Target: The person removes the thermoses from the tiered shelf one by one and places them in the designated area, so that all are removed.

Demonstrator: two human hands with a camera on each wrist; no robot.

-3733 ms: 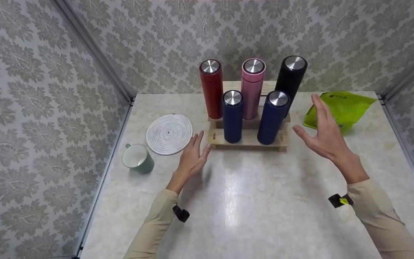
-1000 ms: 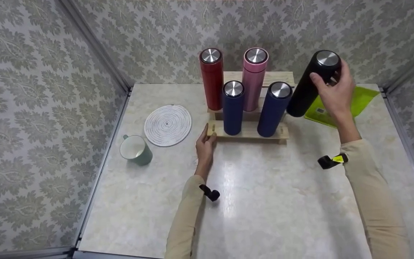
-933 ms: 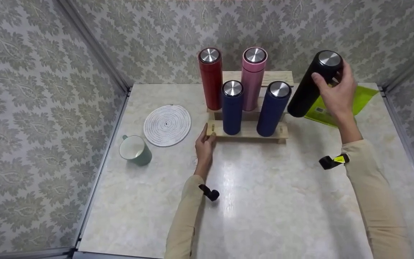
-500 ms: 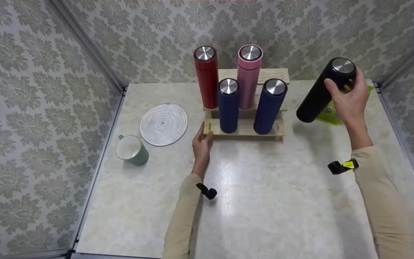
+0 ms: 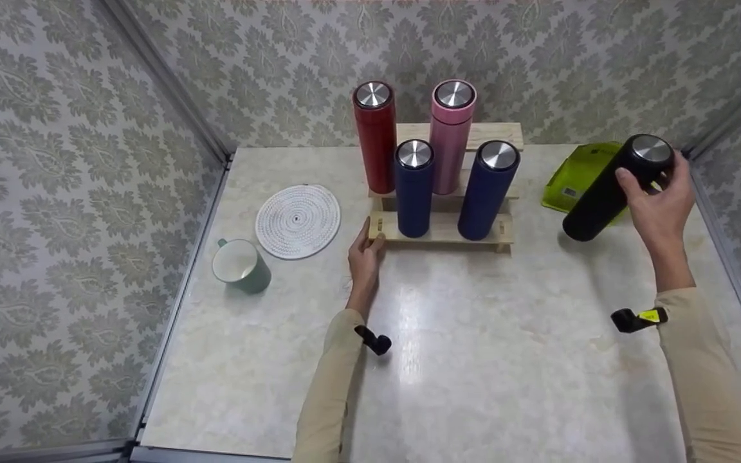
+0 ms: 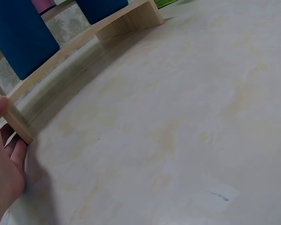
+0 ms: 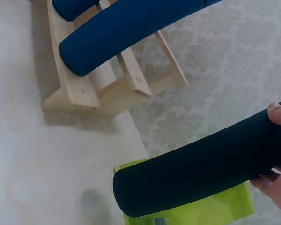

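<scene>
My right hand [image 5: 665, 199] holds a black thermos bottle [image 5: 605, 196] near its steel-topped lid. The bottle leans, base toward the rack, above the table's right side; its shadow lies apart from it in the right wrist view. My left hand [image 5: 364, 260] grips the left front end of a stepped wooden rack [image 5: 441, 230], thumb on the near side and fingers round the leg in the left wrist view. On the rack's lower step stand two blue bottles, one left [image 5: 414, 193] and one right [image 5: 487, 193]. Behind them stand a red bottle [image 5: 377, 148] and a pink bottle [image 5: 451, 148].
A lime green pouch [image 5: 579, 173] lies at the back right, partly covered by the black bottle. On the left are a round white woven mat [image 5: 298, 222] and a green mug [image 5: 251, 273]. Patterned walls [image 5: 319, 77] border the table at the back and sides.
Since the oldest frame, my right hand has taken the black bottle off the rack and moved it right, then lower and nearer. My left hand has come to the rack and taken hold of it.
</scene>
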